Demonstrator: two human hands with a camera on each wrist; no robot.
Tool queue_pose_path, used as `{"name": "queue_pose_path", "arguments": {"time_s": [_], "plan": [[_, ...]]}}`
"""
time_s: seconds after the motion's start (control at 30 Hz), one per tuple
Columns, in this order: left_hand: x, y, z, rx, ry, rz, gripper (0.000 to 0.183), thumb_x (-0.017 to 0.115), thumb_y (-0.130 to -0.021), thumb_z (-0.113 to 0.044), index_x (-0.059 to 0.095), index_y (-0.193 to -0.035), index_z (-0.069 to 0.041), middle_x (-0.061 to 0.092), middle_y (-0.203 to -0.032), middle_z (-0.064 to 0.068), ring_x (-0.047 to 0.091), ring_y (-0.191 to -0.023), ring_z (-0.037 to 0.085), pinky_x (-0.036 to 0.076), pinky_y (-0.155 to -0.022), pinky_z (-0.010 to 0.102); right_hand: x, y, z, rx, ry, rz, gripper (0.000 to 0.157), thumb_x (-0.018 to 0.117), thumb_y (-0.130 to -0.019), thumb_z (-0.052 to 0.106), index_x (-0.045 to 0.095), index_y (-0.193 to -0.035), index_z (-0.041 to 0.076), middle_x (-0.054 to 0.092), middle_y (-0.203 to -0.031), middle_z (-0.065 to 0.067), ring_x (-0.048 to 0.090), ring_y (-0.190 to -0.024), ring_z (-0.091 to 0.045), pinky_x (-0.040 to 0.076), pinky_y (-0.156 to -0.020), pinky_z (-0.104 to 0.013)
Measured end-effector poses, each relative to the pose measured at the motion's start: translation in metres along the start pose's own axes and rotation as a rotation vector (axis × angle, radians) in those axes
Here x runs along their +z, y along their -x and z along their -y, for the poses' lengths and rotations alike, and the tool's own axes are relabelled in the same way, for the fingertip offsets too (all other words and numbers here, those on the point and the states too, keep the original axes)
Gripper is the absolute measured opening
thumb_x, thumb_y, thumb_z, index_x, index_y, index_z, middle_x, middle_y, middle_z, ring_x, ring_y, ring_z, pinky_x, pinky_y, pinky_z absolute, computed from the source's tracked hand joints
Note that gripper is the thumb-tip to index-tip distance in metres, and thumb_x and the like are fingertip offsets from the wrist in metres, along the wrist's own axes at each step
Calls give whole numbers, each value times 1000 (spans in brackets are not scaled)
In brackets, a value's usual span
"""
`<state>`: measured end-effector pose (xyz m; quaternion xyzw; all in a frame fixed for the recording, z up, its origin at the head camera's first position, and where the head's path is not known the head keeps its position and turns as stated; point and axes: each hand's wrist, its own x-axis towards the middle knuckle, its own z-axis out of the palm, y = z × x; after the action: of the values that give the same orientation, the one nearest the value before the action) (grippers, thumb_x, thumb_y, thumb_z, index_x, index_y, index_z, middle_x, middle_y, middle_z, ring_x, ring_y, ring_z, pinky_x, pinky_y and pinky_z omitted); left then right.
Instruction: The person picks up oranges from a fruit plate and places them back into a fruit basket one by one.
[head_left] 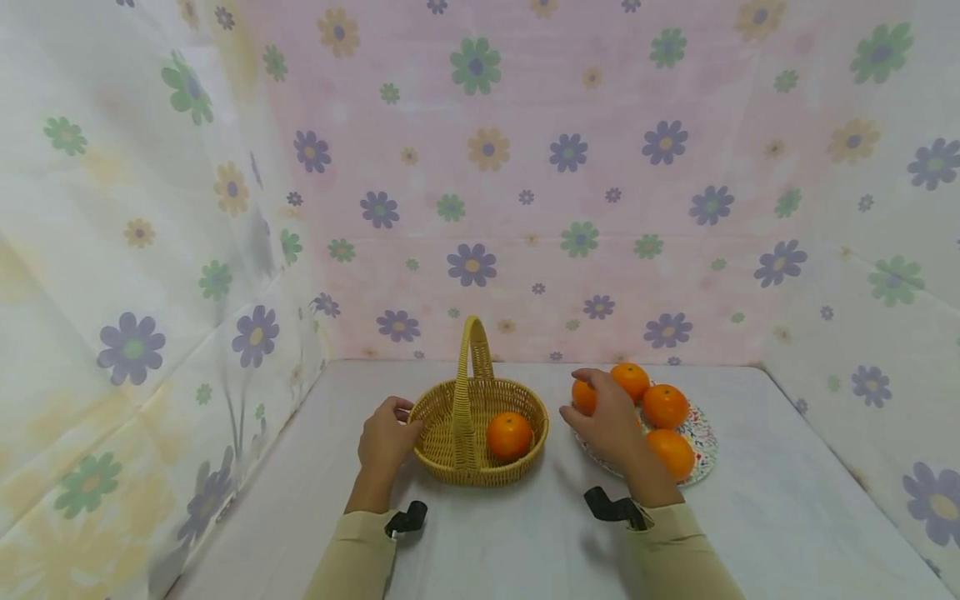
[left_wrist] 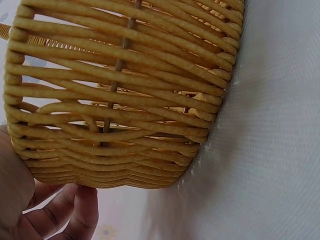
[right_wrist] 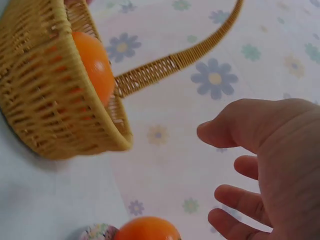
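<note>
One orange [head_left: 510,436] sits in the wicker basket [head_left: 480,477], just right of the left hand [head_left: 386,435], whose thumb and fingers pinch the rim, seemingly to keep it steady. The right hand [head_left: 609,421] hovers empty, fingers loosely parted, near the patterned plate [head_left: 703,446] of other oranges [head_left: 665,406], which I'd guess stands on that side of the bench [head_left: 495,542] for easy reach.

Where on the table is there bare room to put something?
Bare table: right of the plate, left of the left hand, and in front of the basket. Crowded: the plate, with its oranges and the right hand close by.
</note>
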<state>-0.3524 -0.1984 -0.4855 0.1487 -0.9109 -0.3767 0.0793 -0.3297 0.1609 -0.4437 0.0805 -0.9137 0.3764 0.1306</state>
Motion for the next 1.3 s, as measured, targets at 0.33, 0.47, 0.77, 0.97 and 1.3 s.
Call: {"name": "queue_pose_path", "arguments": {"time_s": [0.33, 0.47, 0.77, 0.97, 1.3], "plan": [[1, 0, 3, -7, -3, -10, 35, 73, -89, -25, 64, -121, -15, 71, -116, 9, 66, -93, 27, 49, -66, 35, -24, -2, -31, 113, -44, 79, 80, 81, -87, 46, 45, -150, 13, 51, -149, -15, 53, -132, -39, 45, -109, -61], [0, 0, 2, -2, 3, -15, 34, 73, -89, -25, 64, -121, -15, 71, -114, 8, 65, -90, 26, 48, -64, 34, -32, -2, -45, 131, -70, 121, 83, 82, -86, 43, 43, -151, 9, 51, -151, -17, 51, -137, -40, 43, -111, -61], [2, -2, 3, 11, 6, -23, 35, 74, -89, -25, 65, -121, -15, 72, -113, 8, 65, -88, 25, 47, -63, 33, -36, 0, -52, 166, 51, 155, 77, 82, -84, 38, 51, -145, 4, 60, -142, -18, 56, -128, -38, 44, -109, -62], [3, -1, 1, 10, 11, -23, 35, 74, -89, -25, 65, -121, -15, 71, -113, 8, 65, -90, 25, 48, -65, 35, -34, 2, -55, 163, 146, 171, 78, 84, -79, 42, 55, -142, 5, 65, -134, -15, 61, -118, -35, 48, -103, -62], [0, 3, -1, 9, 8, -16, 36, 74, -89, -24, 65, -122, -13, 72, -116, 10, 67, -95, 28, 51, -69, 38, -34, 3, -57, 169, 216, 222, 83, 91, -73, 41, 56, -140, 6, 68, -123, -11, 61, -105, -31, 51, -95, -58]]}}
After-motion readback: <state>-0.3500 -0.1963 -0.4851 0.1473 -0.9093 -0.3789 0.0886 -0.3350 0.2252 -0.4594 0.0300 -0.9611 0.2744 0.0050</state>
